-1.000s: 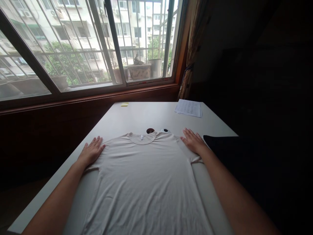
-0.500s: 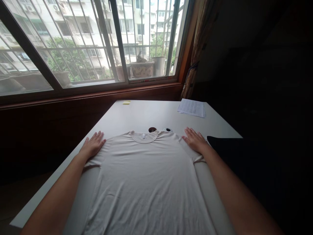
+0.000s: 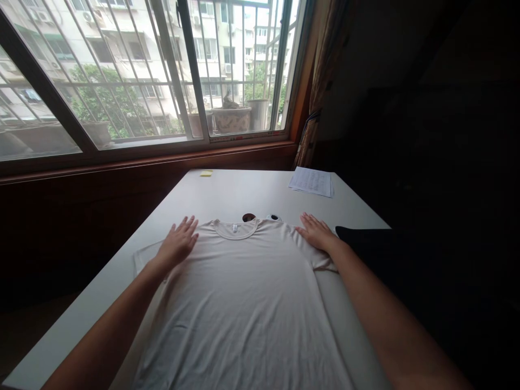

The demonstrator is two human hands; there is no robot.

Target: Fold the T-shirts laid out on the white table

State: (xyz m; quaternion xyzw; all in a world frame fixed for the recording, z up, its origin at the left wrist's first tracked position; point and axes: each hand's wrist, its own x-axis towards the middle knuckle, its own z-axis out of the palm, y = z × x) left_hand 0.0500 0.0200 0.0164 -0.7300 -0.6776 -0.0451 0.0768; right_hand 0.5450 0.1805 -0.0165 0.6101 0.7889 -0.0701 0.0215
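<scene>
A pale short-sleeved shirt [image 3: 244, 292] lies spread on the white table [image 3: 235, 189], its neckline towards the window. Over the shirt's left shoulder area is my left hand [image 3: 179, 241], its fingers extended and holding nothing; the left sleeve lies flat beyond it. My right hand [image 3: 316, 232] rests flat at the right shoulder and sleeve, fingers stretched out. Whether the left palm presses on the cloth is hard to tell.
Just past the collar sit a dark round object [image 3: 248, 217] and a small white-and-black one [image 3: 274, 218]. Printed papers [image 3: 312, 181] and a yellow note [image 3: 206, 173] lie at the far edge. Dark material [image 3: 365, 241] is at the right.
My left hand has moved right, from the left sleeve to the shoulder area, uncovering the sleeve. My right hand stays at the right shoulder. The view has shifted slightly.
</scene>
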